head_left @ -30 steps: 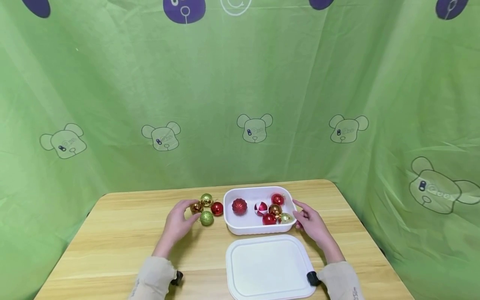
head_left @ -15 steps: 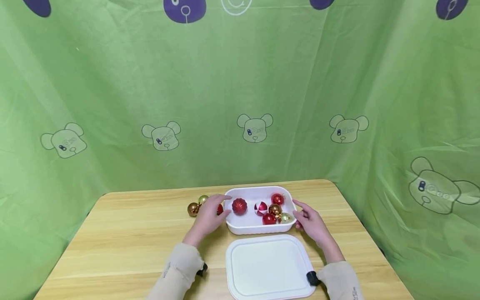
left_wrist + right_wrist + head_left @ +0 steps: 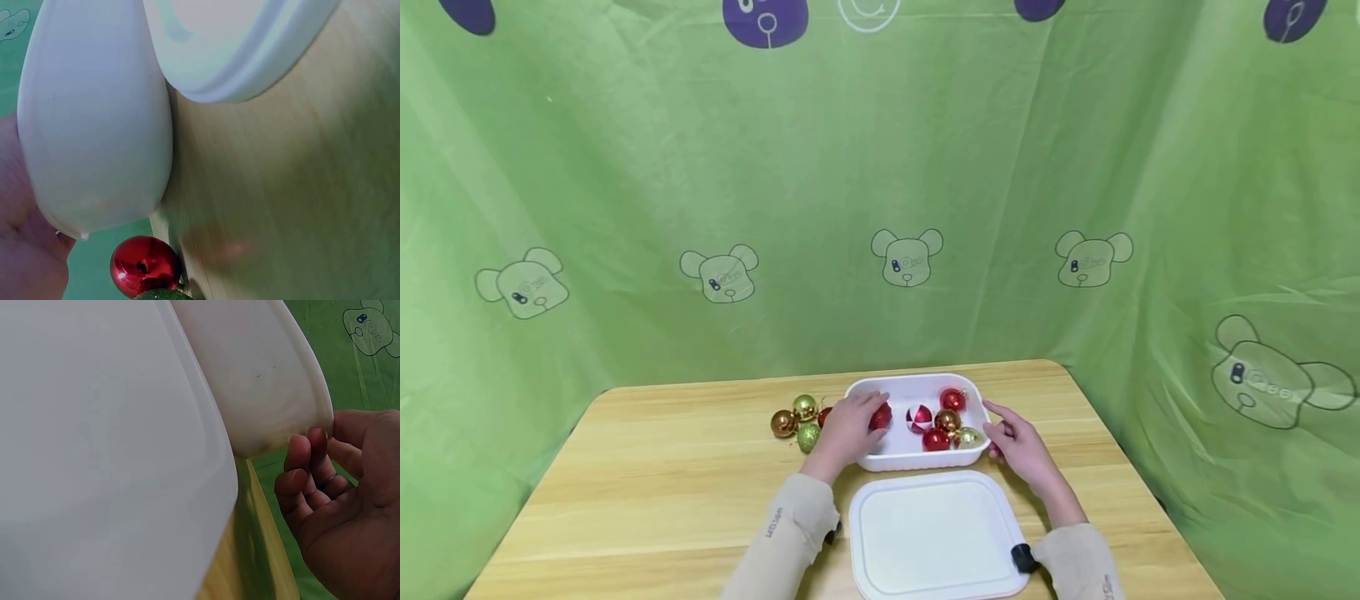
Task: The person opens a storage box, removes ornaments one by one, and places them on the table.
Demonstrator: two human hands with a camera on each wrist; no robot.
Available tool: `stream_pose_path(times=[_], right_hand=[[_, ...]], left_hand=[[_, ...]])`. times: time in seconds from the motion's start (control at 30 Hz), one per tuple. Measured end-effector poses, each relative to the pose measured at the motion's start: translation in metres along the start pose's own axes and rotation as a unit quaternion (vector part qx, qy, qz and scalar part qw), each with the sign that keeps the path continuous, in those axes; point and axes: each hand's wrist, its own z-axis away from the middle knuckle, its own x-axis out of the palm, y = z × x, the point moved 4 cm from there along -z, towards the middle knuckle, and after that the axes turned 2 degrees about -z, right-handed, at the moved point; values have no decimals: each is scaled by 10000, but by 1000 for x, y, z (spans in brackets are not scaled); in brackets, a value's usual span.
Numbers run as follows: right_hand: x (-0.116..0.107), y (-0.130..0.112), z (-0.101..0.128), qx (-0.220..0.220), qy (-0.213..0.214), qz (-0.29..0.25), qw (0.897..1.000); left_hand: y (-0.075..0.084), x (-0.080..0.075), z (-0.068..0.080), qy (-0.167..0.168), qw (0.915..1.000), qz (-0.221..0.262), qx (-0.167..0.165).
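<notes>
A white box [image 3: 917, 382] stands mid-table and holds several baubles, among them a red ribbed ball [image 3: 883, 416] and a red-and-white ball [image 3: 919, 417]. My left hand [image 3: 853, 423] lies over the box's left rim, fingers reaching the red ribbed ball; whether they grip is hidden. In the left wrist view the palm [image 3: 25, 250] sits against the box's outer wall [image 3: 94, 125]. My right hand [image 3: 1018, 446] is at the box's right end, its loosely curled fingertips [image 3: 301, 464] touching the wall [image 3: 262, 369] and holding nothing.
The white lid [image 3: 936, 533] lies flat in front of the box. Left of the box sit a brown ball [image 3: 783, 423], a gold ball [image 3: 805, 407], a green glitter ball [image 3: 808, 437] and a red ball [image 3: 145, 265]. Green cloth hangs behind the wooden table [image 3: 647, 483].
My left hand has moved right, from the loose balls on the table to the box's left rim and the red ribbed ball. The right hand has stayed at the box's right end.
</notes>
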Motion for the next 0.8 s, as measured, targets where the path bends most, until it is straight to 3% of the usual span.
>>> stream_pose_path(times=[0.4, 0.8], right_hand=[[0, 4, -2, 82, 58, 191, 9998], [2, 2, -2, 41, 56, 270, 9996]], left_hand=[[1, 3, 1, 66, 9996, -234, 107], [2, -1, 3, 185, 9989, 319, 288]])
